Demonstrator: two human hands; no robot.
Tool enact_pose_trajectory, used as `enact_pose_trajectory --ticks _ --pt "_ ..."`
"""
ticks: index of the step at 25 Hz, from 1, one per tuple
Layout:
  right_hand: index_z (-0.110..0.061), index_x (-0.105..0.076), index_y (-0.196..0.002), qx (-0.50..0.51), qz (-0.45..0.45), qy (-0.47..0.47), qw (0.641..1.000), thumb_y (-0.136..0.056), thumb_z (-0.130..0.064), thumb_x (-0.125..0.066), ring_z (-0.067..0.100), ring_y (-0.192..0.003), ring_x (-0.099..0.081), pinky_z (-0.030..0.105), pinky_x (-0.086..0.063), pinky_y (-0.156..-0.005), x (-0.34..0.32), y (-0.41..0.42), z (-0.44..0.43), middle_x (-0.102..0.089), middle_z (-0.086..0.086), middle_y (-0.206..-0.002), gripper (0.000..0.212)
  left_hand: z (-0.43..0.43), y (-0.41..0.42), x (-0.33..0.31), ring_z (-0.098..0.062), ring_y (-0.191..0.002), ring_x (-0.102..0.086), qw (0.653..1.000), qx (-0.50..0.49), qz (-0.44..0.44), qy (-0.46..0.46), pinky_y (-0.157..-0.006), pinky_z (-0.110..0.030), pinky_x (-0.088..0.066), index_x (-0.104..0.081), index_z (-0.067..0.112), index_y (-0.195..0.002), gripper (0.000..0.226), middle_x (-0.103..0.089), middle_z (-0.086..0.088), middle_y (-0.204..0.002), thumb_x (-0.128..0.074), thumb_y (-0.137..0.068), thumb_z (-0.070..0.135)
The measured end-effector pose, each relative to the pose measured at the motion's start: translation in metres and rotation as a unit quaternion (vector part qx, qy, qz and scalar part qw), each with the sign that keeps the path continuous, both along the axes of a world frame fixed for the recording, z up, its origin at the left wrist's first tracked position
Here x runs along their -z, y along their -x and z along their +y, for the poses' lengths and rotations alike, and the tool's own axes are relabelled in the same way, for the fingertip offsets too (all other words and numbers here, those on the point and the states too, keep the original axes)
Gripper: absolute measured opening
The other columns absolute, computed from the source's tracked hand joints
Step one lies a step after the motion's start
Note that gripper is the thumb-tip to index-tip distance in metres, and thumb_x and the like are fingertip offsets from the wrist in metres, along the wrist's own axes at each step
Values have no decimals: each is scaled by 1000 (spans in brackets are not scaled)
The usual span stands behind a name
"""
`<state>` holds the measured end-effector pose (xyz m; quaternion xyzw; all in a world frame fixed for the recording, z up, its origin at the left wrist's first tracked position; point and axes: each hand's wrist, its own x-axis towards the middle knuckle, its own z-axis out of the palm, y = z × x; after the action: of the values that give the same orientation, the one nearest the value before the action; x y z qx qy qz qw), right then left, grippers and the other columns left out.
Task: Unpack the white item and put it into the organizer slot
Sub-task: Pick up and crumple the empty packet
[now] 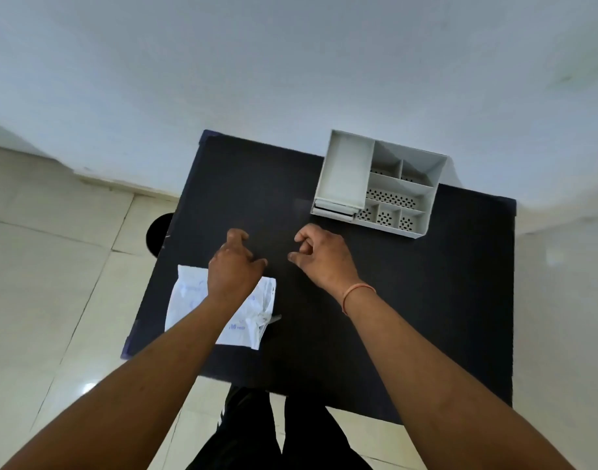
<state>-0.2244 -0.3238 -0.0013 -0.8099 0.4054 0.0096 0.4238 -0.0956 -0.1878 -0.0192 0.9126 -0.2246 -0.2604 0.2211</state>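
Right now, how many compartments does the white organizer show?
7 in the organizer: one long tray on its left side, two at the back right, one wide in the middle right, three small along the front right. None appears hidden.

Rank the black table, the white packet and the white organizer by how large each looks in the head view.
1. Black table.
2. White organizer and white packet look alike; an arm hides part of the packet.

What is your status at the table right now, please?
Left hand, right hand empty above table. White packet flat under left wrist. Organizer unobstructed.
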Motion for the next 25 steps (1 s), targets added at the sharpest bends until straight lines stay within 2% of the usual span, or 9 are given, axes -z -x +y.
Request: enact_pose_trajectory --ticks 4,7,9,11,14,17,19,22,25 --pt "-23 -66 -127 -76 27 -78 994 -85 -26 -84 15 -109 -66 33 -58 -97 23 -21 45 -67 -2 -121 46 65 -7 14 -32 -110 -74 990 -130 29 -41 -86 -36 -50 -53 14 -139 67 -75 -11 -122 -88 -85 30" --pt "-22 -53 -144 -109 126 -51 985 -83 -32 -84 26 -132 -54 41 -51 -108 47 -38 71 -53 6 -143 70 103 -10 32 -37 -117 -71 980 -164 66 -93 -90 -43 -57 -52 16 -144 77 -67 -15 -138 -92 -80 32" --pt "-21 -45 -149 -125 186 -20 974 -81 -38 -84 32 -138 -48 47 -49 -110 62 -45 86 -48 10 -148 80 120 -10 44 -39 -122 -68 974 -161 98 -123 -95 -47 -60 -50 18 -149 87 -61 -16 -144 -95 -75 33" --pt "-20 -46 -146 -126 213 -12 969 -81 -42 -82 33 -136 -51 50 -50 -107 71 -49 96 -53 9 -145 78 132 -9 54 -39 -126 -65 974 -149 106 -132 -102 -49 -60 -51 19 -152 92 -58 -16 -148 -97 -73 33" --pt "-21 -64 -128 -92 225 -66 968 -81 -44 -82 28 -120 -65 45 -57 -98 76 -56 105 -68 4 -128 55 141 -13 61 -37 -130 -64 982 -118 96 -113 -107 -49 -57 -52 20 -153 93 -57 -14 -152 -97 -73 32" --pt "-21 -72 -113 -67 229 -45 970 -81 -41 -83 26 -113 -66 41 -59 -95 72 -64 117 -66 5 -125 40 153 -26 59 -36 -132 -63 985 -89 116 -95 -106 -45 -56 -48 21 -155 93 -56 -12 -154 -95 -76 33" --pt "-19 -68 -121 -37 214 -51 975 -80 -36 -85 28 -114 -64 39 -57 -96 64 -71 126 -57 8 -132 47 165 -40 56 -35 -137 -60 982 -73 151 -88 -107 -44 -55 -45 23 -158 97 -52 -11 -159 -95 -76 34" --pt "-16 -56 -140 -33 232 -110 966 -79 -30 -86 29 -120 -65 38 -56 -96 55 -78 143 -63 9 -135 69 186 -57 51 -33 -140 -57 975 -29 211 -67 -111 -44 -53 -40 23 -160 101 -53 -9 -160 -94 -76 33" --pt "-15 -72 -118 -64 261 -143 952 -85 -25 -81 26 -104 -72 41 -60 -93 51 -89 172 -74 9 -120 36 209 -73 46 -28 -143 -54 956 -26 292 -19 -113 -42 -51 -38 26 -163 105 -51 -4 -163 -96 -75 27"
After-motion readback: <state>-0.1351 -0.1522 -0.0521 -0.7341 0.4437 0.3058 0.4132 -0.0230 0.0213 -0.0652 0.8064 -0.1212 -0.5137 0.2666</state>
